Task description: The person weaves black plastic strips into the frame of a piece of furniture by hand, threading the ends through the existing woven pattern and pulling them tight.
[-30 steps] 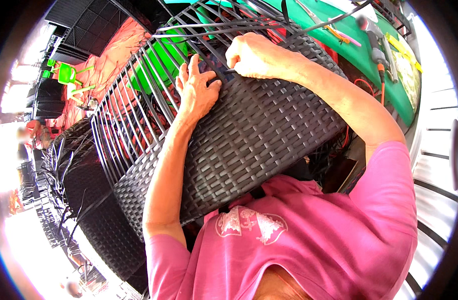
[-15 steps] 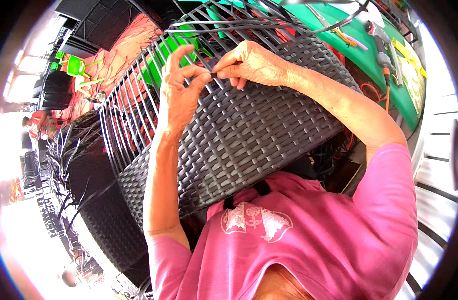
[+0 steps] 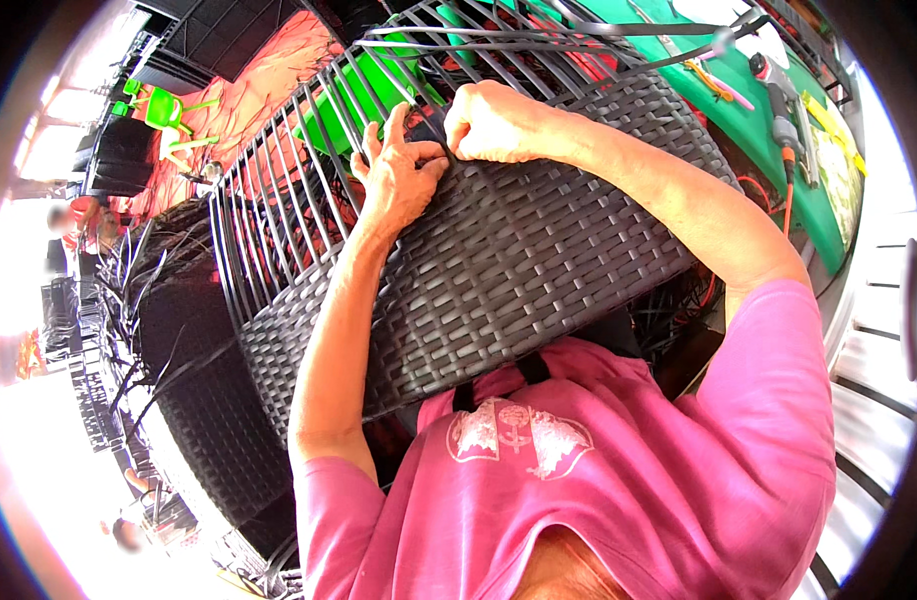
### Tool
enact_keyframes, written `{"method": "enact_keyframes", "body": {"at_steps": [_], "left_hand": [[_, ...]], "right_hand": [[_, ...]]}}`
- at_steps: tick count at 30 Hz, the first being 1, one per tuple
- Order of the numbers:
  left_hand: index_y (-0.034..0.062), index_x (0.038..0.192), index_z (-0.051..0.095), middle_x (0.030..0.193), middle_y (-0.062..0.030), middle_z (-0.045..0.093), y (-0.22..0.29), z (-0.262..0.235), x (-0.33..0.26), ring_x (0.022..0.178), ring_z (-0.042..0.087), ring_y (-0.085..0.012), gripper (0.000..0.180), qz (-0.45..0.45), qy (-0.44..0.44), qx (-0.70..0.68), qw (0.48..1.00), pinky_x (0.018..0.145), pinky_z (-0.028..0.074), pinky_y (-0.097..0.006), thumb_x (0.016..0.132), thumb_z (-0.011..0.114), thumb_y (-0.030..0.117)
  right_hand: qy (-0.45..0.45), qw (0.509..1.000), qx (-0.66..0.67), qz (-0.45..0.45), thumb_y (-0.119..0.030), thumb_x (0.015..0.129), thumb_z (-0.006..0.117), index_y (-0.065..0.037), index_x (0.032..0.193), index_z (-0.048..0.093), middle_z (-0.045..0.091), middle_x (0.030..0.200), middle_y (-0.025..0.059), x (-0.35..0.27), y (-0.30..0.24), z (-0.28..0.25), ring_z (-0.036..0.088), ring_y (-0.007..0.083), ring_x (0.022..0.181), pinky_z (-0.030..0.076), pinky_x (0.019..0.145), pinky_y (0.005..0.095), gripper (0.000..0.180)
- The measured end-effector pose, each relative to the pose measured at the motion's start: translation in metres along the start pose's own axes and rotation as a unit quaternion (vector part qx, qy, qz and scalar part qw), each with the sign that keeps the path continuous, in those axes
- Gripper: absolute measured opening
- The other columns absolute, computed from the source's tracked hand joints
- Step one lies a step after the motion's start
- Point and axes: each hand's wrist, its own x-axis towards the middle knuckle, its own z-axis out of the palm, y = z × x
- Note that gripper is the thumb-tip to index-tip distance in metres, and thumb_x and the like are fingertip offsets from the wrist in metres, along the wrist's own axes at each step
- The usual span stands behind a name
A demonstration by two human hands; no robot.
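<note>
A dark grey wicker panel (image 3: 519, 260) lies before me, closely woven on the near side. Bare parallel slats (image 3: 289, 170) run out from its far edge. At that weave edge my left hand (image 3: 401, 180) pinches with thumb and index finger, its other fingers raised. Close beside it, my right hand (image 3: 504, 122) is closed in a fist, knuckles up. Between the two hands a dark weaving strip is pinched, mostly hidden by the fingers. Long loose black strips (image 3: 539, 45) cross over the slats beyond my hands.
At the right, a green surface (image 3: 714, 110) carries a corded power tool (image 3: 782, 125), a pink-handled tool (image 3: 729, 90) and yellow strips. A bright green chair (image 3: 167, 108) stands on the reddish floor at the far left. Dark woven furniture (image 3: 204, 400) and loose strands sit left; another person (image 3: 89, 222) is beyond.
My right hand has turned from a fingertip pinch into a closed fist. The left hand has shifted right and slightly down, still pinching. The loose strips at the top have moved.
</note>
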Motion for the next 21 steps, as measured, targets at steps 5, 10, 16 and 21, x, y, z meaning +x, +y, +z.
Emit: {"method": "enact_keyframes", "body": {"at_steps": [5, 10, 16, 21], "left_hand": [[0.0101, 0.075, 0.069, 0.13, -0.0098, 0.042, -0.006, -0.022, -0.003, 0.12, 0.034, -0.0309, 0.007, 0.001, 0.08, -0.195, 0.977, 0.102, 0.025, -0.042, 0.069, 0.069, 0.013], [0.0064, 0.076, 0.068, 0.124, -0.0095, 0.046, 0.001, -0.048, -0.022, 0.116, 0.041, -0.0261, 0.005, 0.026, 0.056, -0.306, 0.95, 0.099, 0.029, -0.039, 0.074, 0.067, 0.011], [0.0099, 0.086, 0.068, 0.128, -0.0162, 0.042, -0.038, -0.015, -0.044, 0.122, 0.034, -0.037, 0.013, 0.001, 0.133, -0.008, 0.991, 0.099, 0.027, -0.049, 0.075, 0.062, 0.008], [0.013, 0.096, 0.068, 0.14, -0.0145, 0.032, -0.034, -0.012, -0.037, 0.129, 0.023, -0.041, 0.021, -0.032, 0.024, 0.043, 0.998, 0.101, 0.017, -0.058, 0.077, 0.059, 0.012]], "right_hand": [[0.118, 0.981, 0.089, -0.125, -0.015, 0.08, 0.063, -0.003, 0.094, 0.067, 0.06, 0.067, 0.0083, -0.004, 0.007, 0.008, 0.058, 0.0136, 0.059, 0.048, 0.055, 0.0284, 0.019], [-0.013, 0.96, 0.28, -0.023, -0.017, 0.084, 0.062, 0.0, 0.09, 0.067, 0.058, 0.066, 0.0038, -0.004, -0.014, 0.009, 0.055, 0.0082, 0.058, 0.048, 0.052, 0.0228, 0.019], [0.008, 0.99, 0.14, 0.0, -0.009, 0.075, 0.062, 0.002, 0.075, 0.065, 0.06, 0.063, 0.0075, 0.003, -0.029, 0.015, 0.056, 0.0127, 0.05, 0.047, 0.046, 0.0254, 0.012], [0.015, 0.999, -0.014, -0.045, -0.002, 0.063, 0.057, -0.001, 0.061, 0.064, 0.058, 0.05, 0.0141, 0.024, -0.031, 0.029, 0.061, 0.0225, 0.051, 0.048, 0.05, 0.0349, 0.007]]}}
